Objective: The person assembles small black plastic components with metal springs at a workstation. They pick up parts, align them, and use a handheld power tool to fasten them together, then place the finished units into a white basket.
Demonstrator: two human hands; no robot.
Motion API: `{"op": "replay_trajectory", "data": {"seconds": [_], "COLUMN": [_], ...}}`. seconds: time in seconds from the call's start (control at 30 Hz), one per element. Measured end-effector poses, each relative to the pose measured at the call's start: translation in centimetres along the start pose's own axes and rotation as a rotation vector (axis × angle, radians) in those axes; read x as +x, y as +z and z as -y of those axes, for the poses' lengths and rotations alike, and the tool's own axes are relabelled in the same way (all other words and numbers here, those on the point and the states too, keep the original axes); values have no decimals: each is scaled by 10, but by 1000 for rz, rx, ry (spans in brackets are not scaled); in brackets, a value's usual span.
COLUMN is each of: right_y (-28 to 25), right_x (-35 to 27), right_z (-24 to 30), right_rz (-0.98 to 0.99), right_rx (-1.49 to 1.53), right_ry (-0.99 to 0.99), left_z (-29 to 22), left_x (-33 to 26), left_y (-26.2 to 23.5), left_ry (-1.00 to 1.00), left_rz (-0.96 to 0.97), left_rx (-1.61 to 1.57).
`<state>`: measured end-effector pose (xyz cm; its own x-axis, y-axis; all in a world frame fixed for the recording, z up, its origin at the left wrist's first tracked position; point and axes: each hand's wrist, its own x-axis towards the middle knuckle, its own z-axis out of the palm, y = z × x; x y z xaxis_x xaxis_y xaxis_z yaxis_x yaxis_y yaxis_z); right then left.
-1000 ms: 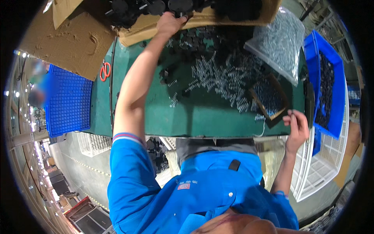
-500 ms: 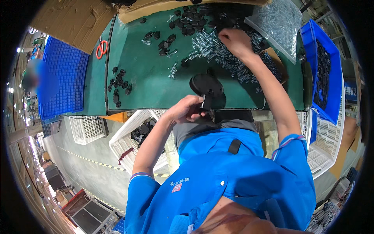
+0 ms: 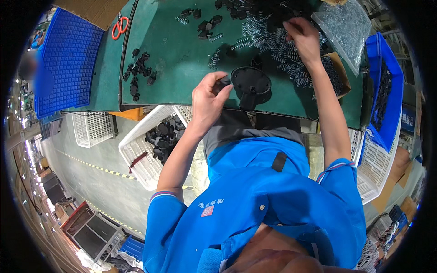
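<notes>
A black round part with a short stem rests near the table's front edge, its disc facing up. Just left of the disc is my left hand, thumb and fingers curled round a small dark piece whose kind I cannot make out. My right hand is over the far right of a heap of metal coil springs, fingers bent together; anything in them is hidden. Several small black plastic pieces and a few loose springs lie on the green table.
A clear bag of springs and a cardboard box flank the heap. Blue bins stand left and right. Red-handled scissors lie at the far left. Below the table is a white basket with black parts.
My left hand has let go of the round part's stem and moved up to the left of its disc. My right hand has shifted right over the springs. The view has shifted too.
</notes>
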<state>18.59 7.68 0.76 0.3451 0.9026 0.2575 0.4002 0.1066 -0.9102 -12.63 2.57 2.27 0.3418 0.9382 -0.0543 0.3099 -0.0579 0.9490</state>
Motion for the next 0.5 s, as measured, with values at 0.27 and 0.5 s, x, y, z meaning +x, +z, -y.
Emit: {"op": "replay_trajectory", "data": {"seconds": [0.27, 0.5], "right_y": [24, 19], "right_x": [-72, -66], "right_z": [46, 43], "right_rz": [163, -73], "right_rx": [253, 319], "right_ry": [56, 163], "left_z": [-11, -22], "left_x": [24, 58], "left_y": [29, 52], "left_ry": [154, 300], "left_rz": [-60, -118], "left_rx": [-155, 19]}}
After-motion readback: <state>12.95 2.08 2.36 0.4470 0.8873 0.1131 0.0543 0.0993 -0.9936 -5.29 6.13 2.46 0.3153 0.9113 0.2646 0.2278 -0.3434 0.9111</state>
